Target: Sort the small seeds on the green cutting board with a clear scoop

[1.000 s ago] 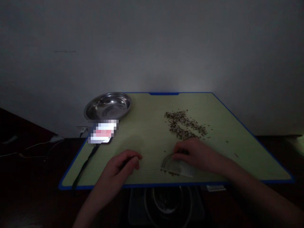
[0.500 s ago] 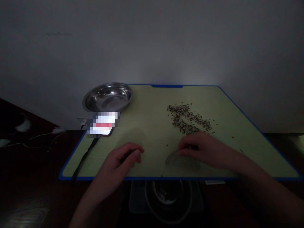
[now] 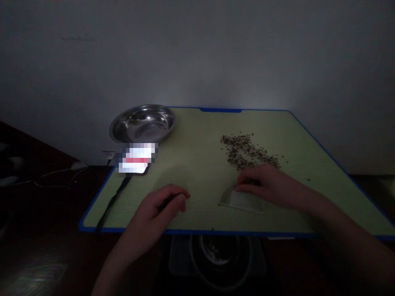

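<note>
A clear, half-round plastic scraper is pinched in my right hand, its straight edge toward me, low over the board or touching it. Just beyond that hand, many small dark seeds lie scattered in a loose patch. Part of the patch's near edge is hidden by my fingers. My left hand hovers over or rests on the near left of the board. Its fingers curl loosely with a gap beside the thumb, and nothing shows in them.
The pale board has a blue rim. A steel basin stands at its far left, with a lit phone and dark strap nearer me. Below the front edge sits a round bowl. A wall rises behind.
My right hand and the scraper have shifted slightly away from me, and the scraper shows more plainly. My left hand keeps its curled pose. The whole view has moved a little.
</note>
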`<state>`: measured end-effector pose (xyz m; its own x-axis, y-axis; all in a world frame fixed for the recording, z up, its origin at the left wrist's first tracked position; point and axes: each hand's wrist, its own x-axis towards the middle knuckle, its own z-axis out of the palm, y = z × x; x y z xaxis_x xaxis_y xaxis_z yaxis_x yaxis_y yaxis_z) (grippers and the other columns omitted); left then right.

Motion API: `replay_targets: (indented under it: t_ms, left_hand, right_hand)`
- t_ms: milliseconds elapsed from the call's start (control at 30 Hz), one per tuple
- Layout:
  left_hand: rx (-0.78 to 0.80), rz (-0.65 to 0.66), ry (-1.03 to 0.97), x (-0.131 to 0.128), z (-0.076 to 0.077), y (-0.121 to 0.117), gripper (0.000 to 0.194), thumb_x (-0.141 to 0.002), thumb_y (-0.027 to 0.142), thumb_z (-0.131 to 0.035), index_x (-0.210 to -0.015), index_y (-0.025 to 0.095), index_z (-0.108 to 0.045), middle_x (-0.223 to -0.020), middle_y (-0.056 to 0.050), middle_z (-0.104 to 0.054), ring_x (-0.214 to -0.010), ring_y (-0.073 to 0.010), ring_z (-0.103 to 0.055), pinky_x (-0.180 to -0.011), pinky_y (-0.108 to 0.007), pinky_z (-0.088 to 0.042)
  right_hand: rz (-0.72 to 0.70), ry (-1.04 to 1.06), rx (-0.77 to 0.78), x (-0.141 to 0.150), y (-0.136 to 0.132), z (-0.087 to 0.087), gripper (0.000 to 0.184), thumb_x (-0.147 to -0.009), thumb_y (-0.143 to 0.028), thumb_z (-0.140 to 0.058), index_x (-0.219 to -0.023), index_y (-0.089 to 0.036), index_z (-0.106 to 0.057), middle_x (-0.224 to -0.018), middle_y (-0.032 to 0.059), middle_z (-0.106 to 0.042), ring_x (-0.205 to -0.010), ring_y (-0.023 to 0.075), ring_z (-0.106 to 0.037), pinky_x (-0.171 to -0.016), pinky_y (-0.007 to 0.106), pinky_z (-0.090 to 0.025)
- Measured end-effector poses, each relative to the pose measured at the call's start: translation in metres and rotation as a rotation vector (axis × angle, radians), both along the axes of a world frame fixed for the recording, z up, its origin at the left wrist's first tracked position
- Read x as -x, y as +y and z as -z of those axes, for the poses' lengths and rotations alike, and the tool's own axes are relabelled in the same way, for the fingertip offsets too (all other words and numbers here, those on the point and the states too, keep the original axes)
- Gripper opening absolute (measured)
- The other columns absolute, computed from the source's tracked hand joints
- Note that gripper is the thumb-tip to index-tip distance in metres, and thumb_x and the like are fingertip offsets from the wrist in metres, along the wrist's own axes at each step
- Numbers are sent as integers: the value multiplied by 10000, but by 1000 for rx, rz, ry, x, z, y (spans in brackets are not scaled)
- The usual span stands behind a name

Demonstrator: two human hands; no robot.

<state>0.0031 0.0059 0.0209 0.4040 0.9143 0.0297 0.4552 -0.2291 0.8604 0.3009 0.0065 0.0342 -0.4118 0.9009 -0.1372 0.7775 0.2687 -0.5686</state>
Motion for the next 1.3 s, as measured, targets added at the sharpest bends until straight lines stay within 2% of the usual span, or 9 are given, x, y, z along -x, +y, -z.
replay_targets:
  t_ms: [133,333,567,633,767,933,1100,1300]
  left_hand:
    - [13,-8,-6,-1,-2,0,196,-907,322,-510,-867,228,-678,-695,33,-667,-659,-127,-619,-597,-230,-466]
    - [15,-17,-5,-3,-5,-2,212,-891,329,-501,-852,222,-680,-670,28,-656,-626,-132,-598,-584,-244,-462]
    - [35,-26,-4,-3,-4,-2,213,-896,344,-502,-844,231,-675,-684,28,-659,-642,-139,-607,-587,-244,-466]
    - [29,-18,-8,-3,-4,-2,210,-901,340,-504,-851,232,-677,-684,31,-659,-640,-136,-607,-592,-240,-469]
    - [4,-9,-7,-2,-3,-1,209,-900,342,-508,-848,238,-682,-677,34,-663,-636,-133,-617,-585,-227,-474]
    - [-14,-40,34,4,3,2,201,-881,393,-542,-862,265,-696,-723,27,-711,-659,-152,-657,-592,-227,-503]
    - [-11,-38,46,9,9,4,236,-879,450,-536,-898,279,-698,-710,20,-722,-663,-176,-683,-587,-235,-531]
    - [-48,-50,73,8,9,6,227,-865,457,-549,-892,294,-705,-718,28,-738,-651,-170,-697,-585,-215,-539]
  right_hand:
    - [-17,-17,6,4,-11,1,237,-922,-375,-575,-830,-217,-727,-726,11,-711,-645,153,-616,-588,271,-399]
    - [-2,-49,-59,20,-11,0,210,-913,-360,-597,-840,-222,-738,-713,13,-712,-617,148,-599,-578,270,-380]
    - [-136,44,29,32,-20,-7,214,-928,-331,-582,-805,-217,-714,-727,1,-709,-665,136,-621,-613,250,-402]
    - [-104,46,20,28,-21,-8,218,-927,-343,-581,-806,-218,-713,-711,-5,-700,-646,132,-612,-598,248,-398]
    - [48,16,-54,26,-18,-7,200,-925,-339,-583,-835,-224,-719,-729,-4,-710,-638,137,-602,-594,258,-387]
    - [102,-107,-126,31,-9,-2,188,-922,-319,-584,-853,-201,-712,-780,30,-726,-702,176,-623,-638,284,-382]
    - [284,-224,-269,-3,12,-3,225,-929,-333,-542,-809,-203,-681,-726,35,-694,-650,175,-584,-601,287,-342]
    - [474,33,-363,-64,11,-22,318,-887,-452,-544,-698,-205,-612,-617,6,-601,-577,159,-522,-563,284,-366]
